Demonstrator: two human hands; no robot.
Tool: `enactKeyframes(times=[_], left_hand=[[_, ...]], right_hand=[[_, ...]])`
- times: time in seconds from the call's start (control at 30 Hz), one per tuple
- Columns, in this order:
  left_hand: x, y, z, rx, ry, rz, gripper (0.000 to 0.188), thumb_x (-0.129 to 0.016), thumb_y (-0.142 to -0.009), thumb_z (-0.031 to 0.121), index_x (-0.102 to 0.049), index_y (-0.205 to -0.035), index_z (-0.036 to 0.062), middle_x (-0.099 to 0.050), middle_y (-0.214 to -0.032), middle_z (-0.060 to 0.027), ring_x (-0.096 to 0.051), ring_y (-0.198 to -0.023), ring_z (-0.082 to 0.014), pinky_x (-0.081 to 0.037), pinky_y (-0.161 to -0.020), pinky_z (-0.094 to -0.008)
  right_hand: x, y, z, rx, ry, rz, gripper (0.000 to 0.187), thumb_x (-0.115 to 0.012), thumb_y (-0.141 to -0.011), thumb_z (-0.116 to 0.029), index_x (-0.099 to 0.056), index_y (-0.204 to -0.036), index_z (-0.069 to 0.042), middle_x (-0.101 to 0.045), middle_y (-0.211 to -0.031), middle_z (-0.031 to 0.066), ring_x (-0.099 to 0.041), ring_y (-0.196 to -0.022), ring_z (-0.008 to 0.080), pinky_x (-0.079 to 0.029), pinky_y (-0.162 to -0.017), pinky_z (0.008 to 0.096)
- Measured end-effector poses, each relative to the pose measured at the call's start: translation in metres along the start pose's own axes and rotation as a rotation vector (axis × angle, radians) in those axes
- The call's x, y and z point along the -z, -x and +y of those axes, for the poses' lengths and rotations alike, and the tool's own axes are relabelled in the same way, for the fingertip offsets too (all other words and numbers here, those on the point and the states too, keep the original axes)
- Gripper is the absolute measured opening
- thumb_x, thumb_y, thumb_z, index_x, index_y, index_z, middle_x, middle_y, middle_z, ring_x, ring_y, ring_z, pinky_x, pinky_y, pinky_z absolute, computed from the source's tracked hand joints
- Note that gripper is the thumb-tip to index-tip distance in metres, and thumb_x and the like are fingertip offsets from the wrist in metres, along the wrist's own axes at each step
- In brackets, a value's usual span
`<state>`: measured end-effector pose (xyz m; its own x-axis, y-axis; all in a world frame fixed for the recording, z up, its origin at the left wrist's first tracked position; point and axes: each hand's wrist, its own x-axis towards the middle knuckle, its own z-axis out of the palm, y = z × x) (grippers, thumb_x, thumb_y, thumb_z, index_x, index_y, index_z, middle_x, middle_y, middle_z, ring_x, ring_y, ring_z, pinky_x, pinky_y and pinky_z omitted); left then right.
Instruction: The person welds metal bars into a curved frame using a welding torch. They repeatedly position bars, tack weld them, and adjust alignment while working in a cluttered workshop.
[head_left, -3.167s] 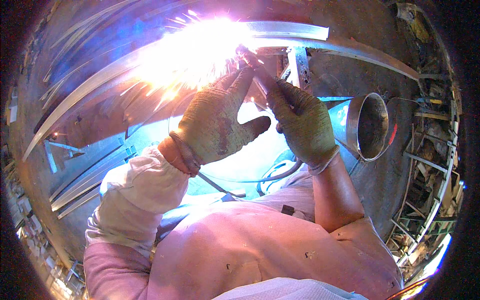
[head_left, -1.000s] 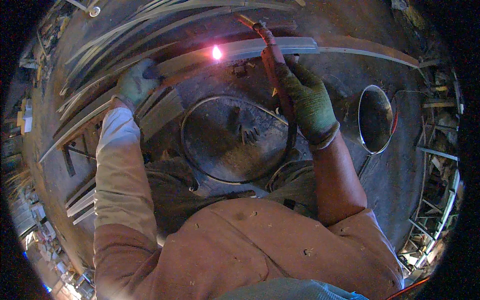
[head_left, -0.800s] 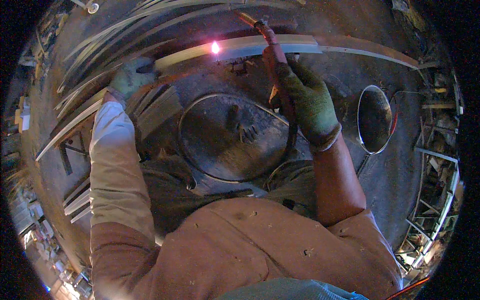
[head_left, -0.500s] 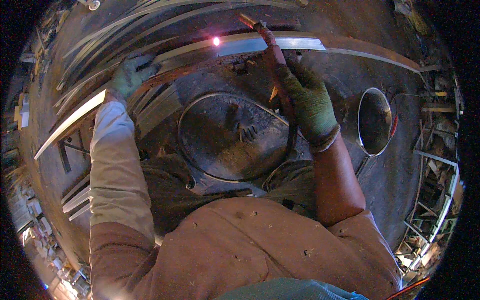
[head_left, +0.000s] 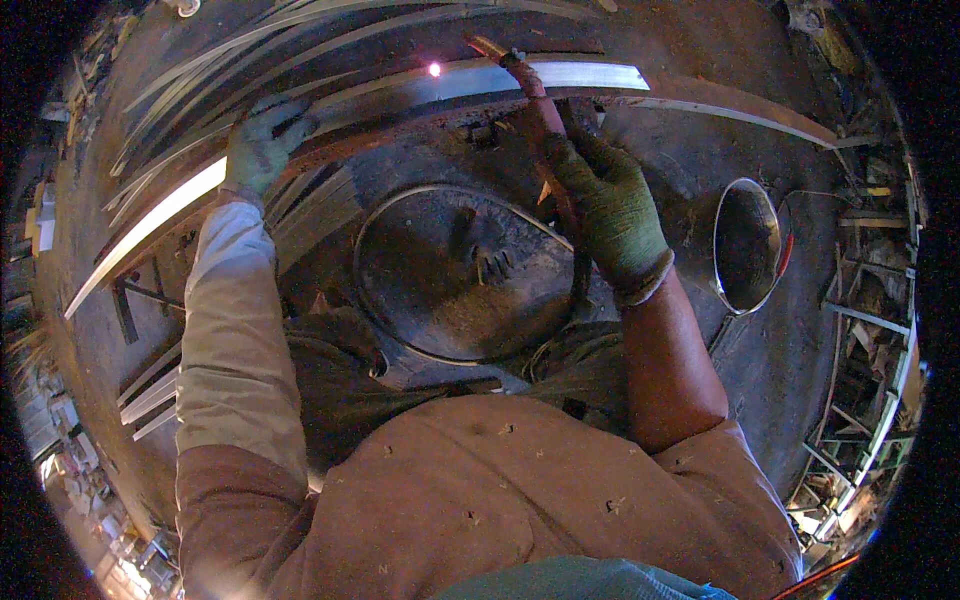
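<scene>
My right hand (head_left: 622, 215), in a green glove, is closed round the dark handle of a torch (head_left: 548, 120), probably a welding torch. Its copper-coloured tip (head_left: 490, 47) points up and left over a long, flat metal strip (head_left: 590, 75). A small pink-white glow (head_left: 434, 69) shines on the strip, left of the tip. My left hand (head_left: 262, 150), also gloved, grips the strip farther left, its fingers partly in shadow. The strip's left end (head_left: 150, 235) shows bright below that hand. Beneath the strip runs a rusty brown bar (head_left: 370, 135).
A round dark plate with a metal rim (head_left: 470, 361) lies between my legs. To the right stands a metal bucket (head_left: 718, 245) with a red grip on its handle. Several long strips (head_left: 200, 85) lie at the far left; a metal rack (head_left: 870, 315) lines the right edge.
The strip has shifted slightly away from me, and my left hand has moved a little right along with it. The torch has risen slightly; the glow looks smaller.
</scene>
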<state>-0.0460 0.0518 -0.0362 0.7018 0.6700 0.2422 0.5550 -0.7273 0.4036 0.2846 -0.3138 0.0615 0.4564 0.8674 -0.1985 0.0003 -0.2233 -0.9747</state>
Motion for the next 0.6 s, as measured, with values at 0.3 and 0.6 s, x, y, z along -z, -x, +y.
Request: enactKeyframes(times=[0.3,0.6], left_hand=[[-0.003,0.008,0.008,-0.05,-0.301,-0.027,0.066,-0.088,-0.09,0.022,-0.073,-0.154,0.0143,-0.07,-0.161,-0.015,-0.067,-0.146,-0.0401,-0.053,-0.125,-0.048],[0.003,0.007,0.013,-0.07,-0.25,-0.073,0.069,-0.085,-0.091,0.019,-0.069,-0.158,0.0141,-0.067,-0.165,-0.0146,-0.065,-0.149,-0.0407,-0.053,-0.125,-0.0491]], right_hand=[[-0.005,0.007,-0.013,-0.079,-0.061,-0.008,0.044,-0.072,-0.116,-0.04,-0.077,-0.143,-0.004,-0.075,-0.109,0.0004,-0.067,-0.089,0.0116,-0.056,-0.075,0.031],[-0.005,0.001,-0.008,-0.122,0.007,0.0,0.045,-0.075,-0.115,-0.041,-0.077,-0.143,-0.005,-0.075,-0.109,0.0002,-0.066,-0.088,0.0112,-0.056,-0.075,0.0309]])
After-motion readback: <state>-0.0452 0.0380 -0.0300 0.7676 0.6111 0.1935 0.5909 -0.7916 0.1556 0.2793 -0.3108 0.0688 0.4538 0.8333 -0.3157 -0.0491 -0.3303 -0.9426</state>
